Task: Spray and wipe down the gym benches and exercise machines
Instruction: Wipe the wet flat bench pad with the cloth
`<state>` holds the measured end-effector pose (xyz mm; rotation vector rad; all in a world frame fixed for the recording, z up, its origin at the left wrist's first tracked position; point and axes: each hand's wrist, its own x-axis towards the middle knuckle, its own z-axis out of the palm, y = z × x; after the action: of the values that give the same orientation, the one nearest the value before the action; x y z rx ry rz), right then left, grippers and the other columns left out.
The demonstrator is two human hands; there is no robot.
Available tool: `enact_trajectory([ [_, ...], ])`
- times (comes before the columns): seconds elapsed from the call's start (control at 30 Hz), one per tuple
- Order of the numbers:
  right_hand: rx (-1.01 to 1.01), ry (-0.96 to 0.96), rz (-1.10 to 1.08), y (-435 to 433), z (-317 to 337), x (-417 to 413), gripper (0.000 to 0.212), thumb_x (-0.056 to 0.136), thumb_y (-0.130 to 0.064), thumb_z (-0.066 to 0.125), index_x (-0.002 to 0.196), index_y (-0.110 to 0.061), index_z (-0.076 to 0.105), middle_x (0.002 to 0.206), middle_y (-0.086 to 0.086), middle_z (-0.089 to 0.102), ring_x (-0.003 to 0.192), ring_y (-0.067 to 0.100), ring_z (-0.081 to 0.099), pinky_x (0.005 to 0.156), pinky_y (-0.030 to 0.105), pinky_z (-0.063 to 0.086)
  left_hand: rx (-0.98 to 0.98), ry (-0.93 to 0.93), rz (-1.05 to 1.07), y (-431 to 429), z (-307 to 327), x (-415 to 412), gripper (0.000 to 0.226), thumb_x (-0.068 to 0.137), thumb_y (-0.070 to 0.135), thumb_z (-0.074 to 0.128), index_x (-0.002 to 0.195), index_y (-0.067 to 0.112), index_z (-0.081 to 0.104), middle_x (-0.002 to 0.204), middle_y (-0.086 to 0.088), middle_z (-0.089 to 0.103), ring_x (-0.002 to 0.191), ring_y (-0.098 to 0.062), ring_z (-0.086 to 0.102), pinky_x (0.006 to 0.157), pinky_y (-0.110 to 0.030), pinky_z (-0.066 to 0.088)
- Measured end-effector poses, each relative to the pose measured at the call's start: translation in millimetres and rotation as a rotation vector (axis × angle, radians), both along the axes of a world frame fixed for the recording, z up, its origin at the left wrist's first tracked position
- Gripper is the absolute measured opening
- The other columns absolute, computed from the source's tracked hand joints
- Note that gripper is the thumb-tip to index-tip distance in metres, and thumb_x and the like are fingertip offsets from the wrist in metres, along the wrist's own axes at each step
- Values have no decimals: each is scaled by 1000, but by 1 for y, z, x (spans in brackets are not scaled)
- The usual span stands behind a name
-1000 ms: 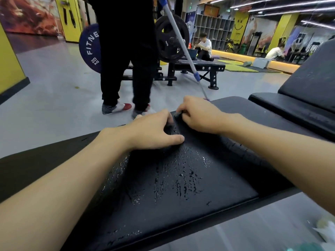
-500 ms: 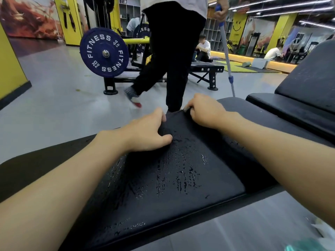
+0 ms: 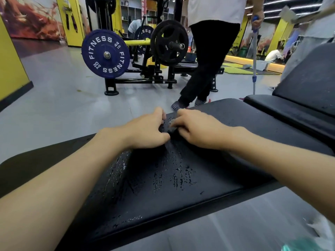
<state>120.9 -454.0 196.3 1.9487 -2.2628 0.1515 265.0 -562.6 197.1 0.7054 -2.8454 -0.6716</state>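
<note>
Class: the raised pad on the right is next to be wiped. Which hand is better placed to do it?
Right, likely. The right hand lies nearer the raised pad; the left hand would have to reach across the right arm.

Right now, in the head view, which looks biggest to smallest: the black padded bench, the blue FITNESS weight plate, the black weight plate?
1. Black padded bench: by far largest, though nearest the camera.
2. Round blue FITNESS weight plate.
3. Round black weight plate: nearly alike, slightly narrower, turned at an angle; ranking unsure.
</note>
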Motion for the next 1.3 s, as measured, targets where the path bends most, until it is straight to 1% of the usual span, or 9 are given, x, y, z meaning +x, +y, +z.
enact_trajectory([
  [0.13, -100, -2, -267, 3, 9, -33, 31, 96, -16, 46, 108, -27, 71, 116, 3, 52, 105, 35, 57, 84, 45, 50, 12, -39, -23, 4, 2, 2, 52, 82, 43, 64, 121, 21, 36, 118, -1, 56, 105, -24, 57, 96, -43, 47],
  [0.3, -30, -12, 10, 16, -6, 15, 28, 97, -21, 46, 113, -29, 68, 98, -5, 42, 97, 26, 54, 73, 37, 42, -20, -34, -58, 8, 1, 1, 47, 88, 28, 68, 121, 17, 36, 109, -9, 60, 96, -26, 59, 85, -43, 49],
  [0.47, -129, 0, -259, 16, 2, -11, 31, 97, -18, 44, 111, -30, 69, 99, -5, 39, 102, 33, 56, 74, 37, 40, -36, -76, -76, 12, 2, 4, 42, 91, 28, 65, 121, 18, 37, 99, -3, 56, 81, -16, 52, 76, -34, 44],
  [0.6, -48, -13, 38, 31, -10, 36, 31, 96, -21, 45, 115, -34, 66, 91, -8, 34, 88, 23, 47, 70, 33, 33, -43, -88, -76, 18, 6, 4, 35, 83, 28, 63, 112, 11, 52, 106, -6, 60, 98, -25, 58, 86, -37, 49],
  [0.73, -104, -26, -230, 37, 6, -6, 35, 97, -19, 43, 115, -36, 68, 98, -8, 36, 104, 31, 55, 77, 36, 39, -82, -78, -49, 23, 10, 6, 30, 89, 15, 60, 116, 1, 61, 121, -18, 59, 111, -33, 55, 93, -39, 49],
  [0.93, -30, -7, 50, 60, -5, 43, 32, 97, -22, 44, 118, -35, 65, 94, -7, 34, 88, 24, 48, 69, 35, 35, -149, -171, -80, 25, 10, 3, 43, 89, 23, 65, 128, 12, 51, 128, -9, 48, 112, -26, 51, 92, -30, 44],
  [1.1, -98, 13, -234, 61, 6, 12, 31, 98, -20, 43, 115, -30, 67, 98, -4, 39, 100, 34, 56, 75, 36, 40, -155, -222, -81, 27, 10, 7, 60, 90, 32, 65, 144, 15, 43, 143, -8, 42, 127, -27, 46, 107, -37, 40],
  [1.23, -16, 23, 44, 78, -7, 62, 31, 98, -24, 42, 118, -33, 64, 98, -7, 35, 88, 28, 52, 75, 40, 46, -151, -239, -85, 29, 10, 8, 71, 87, 35, 66, 149, 14, 39, 149, -9, 40, 133, -27, 44, 110, -36, 39],
  [1.3, 5, 26, -29, 81, 1, 44, 33, 99, -24, 41, 119, -38, 63, 96, -9, 33, 92, 26, 53, 73, 37, 41, -141, -254, -82, 30, 10, 10, 78, 83, 40, 66, 151, 15, 37, 152, -8, 39, 135, -27, 43, 111, -37, 38],
])
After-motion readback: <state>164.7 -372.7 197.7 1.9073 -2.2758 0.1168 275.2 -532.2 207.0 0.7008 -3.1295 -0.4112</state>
